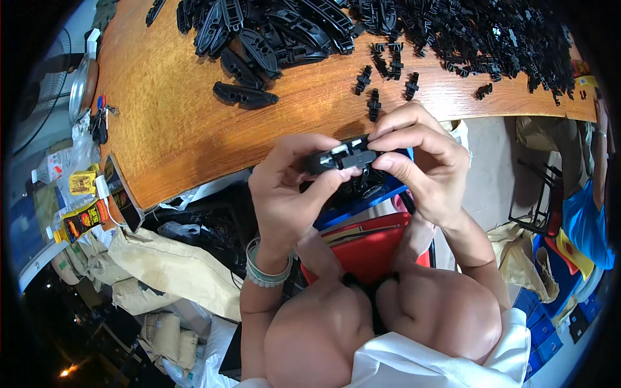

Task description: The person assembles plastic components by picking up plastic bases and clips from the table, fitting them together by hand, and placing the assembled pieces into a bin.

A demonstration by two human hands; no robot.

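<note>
Both my hands meet over the table's near edge on a black plastic part (356, 159), long and rounded, with pale bits showing along its top. My left hand (278, 187) is closed round its left end, thumb below and fingers above. With thumb and fingers pinched, my right hand (430, 155) grips the right end; whether a separate small piece is between those fingertips is hidden. Just beyond the hands lie several small black clips (374, 105) on the wooden table (162, 129). A long black curved part (246, 96) rests alone, farther left.
Long black parts (278, 39) are heaped at the far middle, and small black clips (491, 32) at the far right. Below my hands is a blue container (339, 215). A phone (123, 194) and bottle (81, 221) sit left; another person's arm (600, 152) shows right.
</note>
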